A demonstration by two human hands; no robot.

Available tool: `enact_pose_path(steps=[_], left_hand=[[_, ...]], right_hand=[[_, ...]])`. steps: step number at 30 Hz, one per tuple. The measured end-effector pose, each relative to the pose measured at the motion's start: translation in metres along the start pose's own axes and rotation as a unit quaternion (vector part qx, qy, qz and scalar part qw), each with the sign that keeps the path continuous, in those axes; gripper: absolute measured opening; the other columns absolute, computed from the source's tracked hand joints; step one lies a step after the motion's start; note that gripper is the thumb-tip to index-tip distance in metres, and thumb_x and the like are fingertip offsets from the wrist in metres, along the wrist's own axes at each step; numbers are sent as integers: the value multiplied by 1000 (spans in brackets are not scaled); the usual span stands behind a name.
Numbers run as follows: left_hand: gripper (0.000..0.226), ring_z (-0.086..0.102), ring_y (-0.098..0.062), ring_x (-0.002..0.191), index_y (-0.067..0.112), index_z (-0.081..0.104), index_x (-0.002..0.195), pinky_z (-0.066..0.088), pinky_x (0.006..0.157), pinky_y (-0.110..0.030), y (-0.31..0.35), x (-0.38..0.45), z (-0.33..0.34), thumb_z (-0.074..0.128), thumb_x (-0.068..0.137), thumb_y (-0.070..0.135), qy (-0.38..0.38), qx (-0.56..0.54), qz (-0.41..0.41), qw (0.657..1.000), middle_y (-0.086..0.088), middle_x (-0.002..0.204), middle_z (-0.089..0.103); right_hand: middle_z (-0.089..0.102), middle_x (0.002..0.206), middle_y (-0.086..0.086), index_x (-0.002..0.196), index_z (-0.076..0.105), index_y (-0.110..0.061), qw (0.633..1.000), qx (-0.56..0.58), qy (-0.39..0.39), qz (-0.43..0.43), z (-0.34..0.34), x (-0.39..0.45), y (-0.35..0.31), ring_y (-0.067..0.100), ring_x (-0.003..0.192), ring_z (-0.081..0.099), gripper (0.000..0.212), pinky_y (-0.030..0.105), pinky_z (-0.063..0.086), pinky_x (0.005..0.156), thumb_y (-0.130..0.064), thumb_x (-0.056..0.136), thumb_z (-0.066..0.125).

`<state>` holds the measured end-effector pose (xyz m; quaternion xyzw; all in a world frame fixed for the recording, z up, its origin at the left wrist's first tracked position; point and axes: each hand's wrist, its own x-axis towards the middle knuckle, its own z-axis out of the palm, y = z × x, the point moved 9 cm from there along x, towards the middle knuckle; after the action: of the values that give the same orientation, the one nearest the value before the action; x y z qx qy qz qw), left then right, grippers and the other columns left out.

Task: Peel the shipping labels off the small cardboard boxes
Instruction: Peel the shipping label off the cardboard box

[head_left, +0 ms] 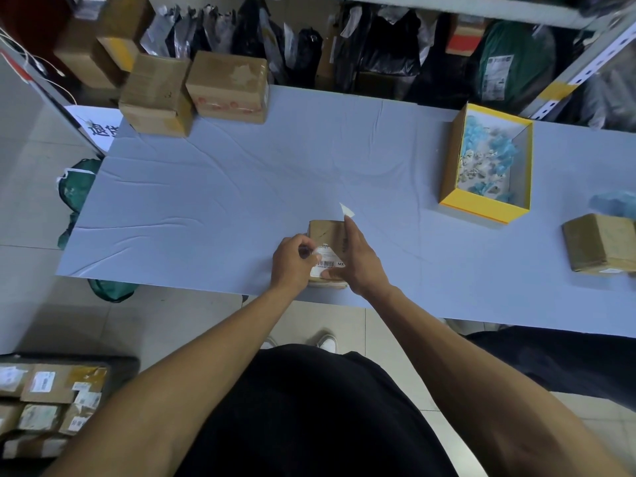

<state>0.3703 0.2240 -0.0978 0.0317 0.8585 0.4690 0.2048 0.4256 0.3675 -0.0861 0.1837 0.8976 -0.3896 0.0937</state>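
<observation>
A small cardboard box [327, 235] lies near the front edge of the table [220, 194], which is covered in a pale blue cloth. A white shipping label [328, 261] with a barcode covers the near part of the box top. My left hand [292, 261] has curled fingers that pinch the label's left edge. My right hand [361, 259] holds the box from the right, thumb pressing on the label's lower edge. A torn white scrap [347, 211] sticks up at the tip of my right forefinger.
An open yellow-rimmed box [488, 160] with blue and white scraps stands at the right. Another small box [600, 242] lies at the far right edge. Larger cartons [196, 87] sit at the back left. Several labelled boxes [48, 397] are stacked on the floor at lower left.
</observation>
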Motion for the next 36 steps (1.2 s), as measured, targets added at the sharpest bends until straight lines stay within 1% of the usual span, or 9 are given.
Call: enact_pose_path(steps=[3,6,8,12,14,19,23,27,36], left_hand=[[14,64,-17,91,18,63,82,44,76,-18,4,-1,0,73,82,8,6,9,-2,1000,-1,105,56],[16,63,-17,90,19,60,76,49,81,-28,7,-5,-1,69,84,8,34,43,19,998,4,127,48],[14,61,-16,88,16,58,76,47,79,-31,13,-10,0,64,85,8,46,99,62,992,11,137,45],[9,60,-20,102,10,57,79,46,79,-36,26,-10,3,60,86,5,21,165,135,977,6,127,56],[9,59,-21,103,10,57,79,47,81,-36,25,-6,1,62,85,5,11,156,128,979,7,122,59],[9,60,-18,105,11,62,77,49,89,-37,18,1,1,66,83,6,-5,98,78,992,7,126,60],[18,62,-19,105,17,60,71,50,92,-40,17,3,-1,69,80,4,-8,56,61,997,3,125,63],[21,62,-20,107,19,59,70,49,94,-42,16,4,-2,70,79,4,-12,42,56,997,3,124,64],[18,60,-22,113,16,58,73,48,96,-42,17,1,-1,68,83,5,-24,46,64,997,-1,130,61]], right_hand=[[41,146,-2,153,9,-29,1000,3,-2,1,1,0,0,26,115,55,120,35,50,81,-29,63,89],[42,145,-3,153,8,-30,1000,7,0,-1,0,0,1,25,114,55,120,33,49,80,-29,64,88],[41,146,-2,153,8,-29,1000,5,2,-2,-1,0,1,26,117,54,119,32,47,81,-29,65,88],[37,149,-1,154,8,-27,1000,3,-2,0,1,1,2,26,122,51,120,35,48,86,-31,64,88],[37,150,0,154,8,-26,1000,2,-4,3,1,1,3,27,122,51,121,39,49,88,-32,64,88],[37,150,-2,154,6,-29,1000,12,-13,9,2,2,5,25,123,51,123,40,49,91,-32,63,89],[36,148,-8,152,3,-36,996,73,-56,14,2,0,9,20,126,48,129,40,48,97,-37,56,89],[30,151,-7,154,0,-32,993,70,-90,12,3,-2,12,18,125,44,131,30,44,90,-21,59,90],[30,151,-6,153,-1,-33,994,76,-81,0,3,-6,8,18,126,44,134,31,45,91,-27,56,91]])
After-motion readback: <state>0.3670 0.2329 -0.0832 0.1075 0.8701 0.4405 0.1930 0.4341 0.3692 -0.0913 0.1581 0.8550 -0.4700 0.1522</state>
